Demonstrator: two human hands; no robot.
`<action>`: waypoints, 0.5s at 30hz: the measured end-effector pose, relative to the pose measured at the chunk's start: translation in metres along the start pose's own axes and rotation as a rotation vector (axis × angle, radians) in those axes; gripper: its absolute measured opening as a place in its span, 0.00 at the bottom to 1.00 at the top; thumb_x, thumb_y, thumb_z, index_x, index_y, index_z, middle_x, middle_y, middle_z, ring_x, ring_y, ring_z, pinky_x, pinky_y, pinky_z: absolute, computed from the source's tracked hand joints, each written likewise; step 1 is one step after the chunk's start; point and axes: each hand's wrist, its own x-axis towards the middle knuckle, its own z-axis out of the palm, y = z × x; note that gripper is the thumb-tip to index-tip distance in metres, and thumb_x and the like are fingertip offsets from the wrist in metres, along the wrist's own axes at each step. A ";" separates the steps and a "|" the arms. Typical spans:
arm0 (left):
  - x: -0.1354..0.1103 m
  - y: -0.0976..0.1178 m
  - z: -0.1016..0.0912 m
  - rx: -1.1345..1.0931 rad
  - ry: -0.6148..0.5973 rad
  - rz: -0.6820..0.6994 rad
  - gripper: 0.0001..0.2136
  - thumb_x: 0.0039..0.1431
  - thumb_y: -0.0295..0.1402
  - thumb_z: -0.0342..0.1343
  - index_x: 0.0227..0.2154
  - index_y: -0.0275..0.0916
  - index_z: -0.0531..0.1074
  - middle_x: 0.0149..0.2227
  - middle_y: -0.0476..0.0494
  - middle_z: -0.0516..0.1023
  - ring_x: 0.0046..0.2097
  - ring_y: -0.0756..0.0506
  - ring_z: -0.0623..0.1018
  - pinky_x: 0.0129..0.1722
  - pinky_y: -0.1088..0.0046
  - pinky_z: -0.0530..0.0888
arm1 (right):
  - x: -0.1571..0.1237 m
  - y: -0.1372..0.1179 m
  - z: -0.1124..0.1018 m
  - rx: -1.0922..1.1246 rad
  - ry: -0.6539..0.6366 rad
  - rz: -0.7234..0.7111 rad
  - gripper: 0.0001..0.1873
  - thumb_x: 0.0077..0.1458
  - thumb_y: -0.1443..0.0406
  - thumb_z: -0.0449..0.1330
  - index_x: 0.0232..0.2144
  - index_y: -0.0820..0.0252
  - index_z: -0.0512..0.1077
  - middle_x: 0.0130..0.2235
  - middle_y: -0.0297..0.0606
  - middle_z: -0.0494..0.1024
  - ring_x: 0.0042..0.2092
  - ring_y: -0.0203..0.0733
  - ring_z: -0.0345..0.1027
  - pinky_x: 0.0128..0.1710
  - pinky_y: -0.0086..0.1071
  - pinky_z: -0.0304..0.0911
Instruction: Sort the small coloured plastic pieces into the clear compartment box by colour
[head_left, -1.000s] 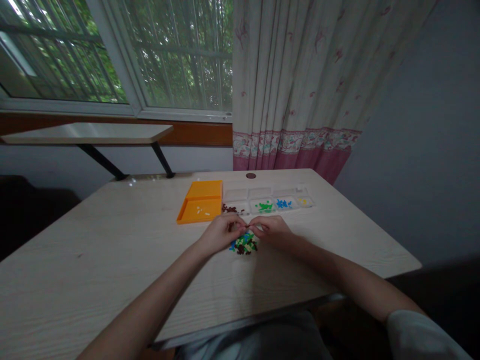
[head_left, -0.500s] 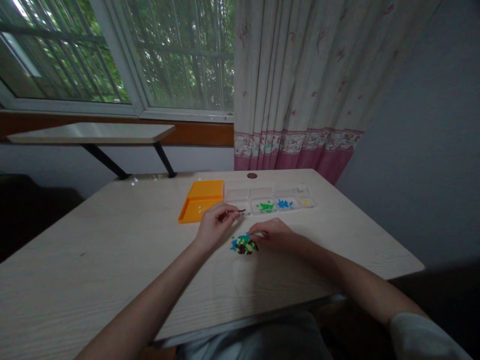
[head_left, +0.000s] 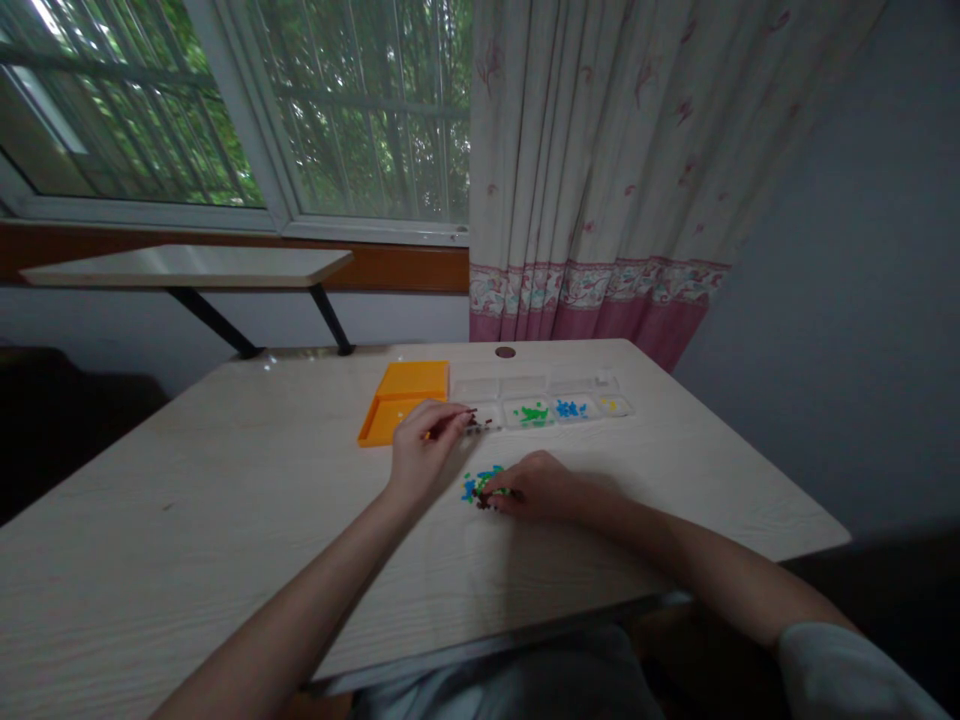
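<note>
My left hand (head_left: 426,437) is closed in a pinch at the left end of a clear compartment tray (head_left: 525,384), with a small dark brown piece (head_left: 472,411) at its fingertips. Brown bits lie in the tray compartment just under it. My right hand (head_left: 541,487) reaches into a mixed pile of small pieces (head_left: 471,488), blue, green and brown, on the table. Its thumb and fingers are drawn together over the pile's right side and hide part of it. Whatever lies between those fingertips is too small to make out.
Other tray compartments hold green pieces (head_left: 534,413), blue pieces (head_left: 571,409) and a few yellow pieces (head_left: 611,404). An open orange case (head_left: 411,379) lies left of the tray, partly behind my left hand. A raised shelf (head_left: 187,265) stands at the back left of the table (head_left: 247,520).
My right hand has moved left and closer to me, from the pile's edge onto the pile. My left hand has shifted slightly left and away from me, over the leftmost compartment.
</note>
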 end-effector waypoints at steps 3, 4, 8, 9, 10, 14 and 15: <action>0.000 -0.001 -0.001 0.012 -0.007 0.004 0.09 0.54 0.35 0.51 0.30 0.36 0.72 0.29 0.45 0.73 0.31 0.50 0.70 0.31 0.76 0.67 | 0.000 -0.001 0.000 0.005 -0.002 0.016 0.12 0.53 0.61 0.51 0.37 0.48 0.73 0.31 0.28 0.78 0.30 0.33 0.70 0.29 0.24 0.58; 0.000 -0.001 -0.001 0.016 -0.008 0.007 0.08 0.54 0.35 0.51 0.29 0.36 0.72 0.28 0.45 0.72 0.30 0.50 0.69 0.31 0.76 0.67 | 0.000 -0.001 0.000 0.013 -0.001 0.018 0.12 0.53 0.61 0.51 0.37 0.48 0.73 0.31 0.28 0.78 0.30 0.33 0.71 0.29 0.24 0.58; 0.002 -0.003 0.001 0.019 0.002 0.028 0.08 0.53 0.35 0.52 0.29 0.36 0.72 0.28 0.46 0.72 0.29 0.51 0.69 0.29 0.77 0.66 | 0.001 0.001 0.003 0.054 -0.005 0.006 0.12 0.53 0.62 0.51 0.38 0.49 0.72 0.34 0.28 0.78 0.32 0.33 0.71 0.31 0.23 0.59; 0.002 -0.005 0.002 0.030 0.007 0.030 0.08 0.53 0.35 0.53 0.29 0.36 0.73 0.27 0.46 0.72 0.28 0.51 0.68 0.28 0.77 0.66 | 0.001 0.003 0.004 0.061 -0.007 0.006 0.12 0.53 0.62 0.51 0.38 0.50 0.72 0.34 0.29 0.78 0.32 0.33 0.71 0.31 0.23 0.58; 0.002 -0.008 0.003 0.050 0.011 0.027 0.08 0.53 0.35 0.53 0.29 0.36 0.73 0.27 0.46 0.72 0.27 0.51 0.68 0.27 0.77 0.65 | 0.001 0.004 0.005 0.063 -0.006 0.008 0.13 0.54 0.62 0.50 0.38 0.50 0.72 0.34 0.29 0.78 0.31 0.33 0.70 0.31 0.23 0.58; 0.004 -0.026 0.012 0.180 0.026 -0.049 0.09 0.52 0.36 0.52 0.28 0.36 0.73 0.26 0.46 0.72 0.27 0.50 0.68 0.27 0.77 0.65 | 0.001 0.013 0.008 0.050 0.082 0.037 0.12 0.54 0.60 0.51 0.37 0.53 0.72 0.29 0.30 0.78 0.27 0.31 0.68 0.28 0.22 0.56; 0.004 -0.031 0.014 0.213 0.021 -0.073 0.09 0.51 0.36 0.52 0.27 0.36 0.73 0.26 0.46 0.73 0.28 0.50 0.69 0.27 0.76 0.65 | 0.001 0.016 0.007 0.050 0.113 0.045 0.12 0.54 0.60 0.51 0.36 0.54 0.73 0.28 0.31 0.78 0.26 0.31 0.68 0.28 0.22 0.56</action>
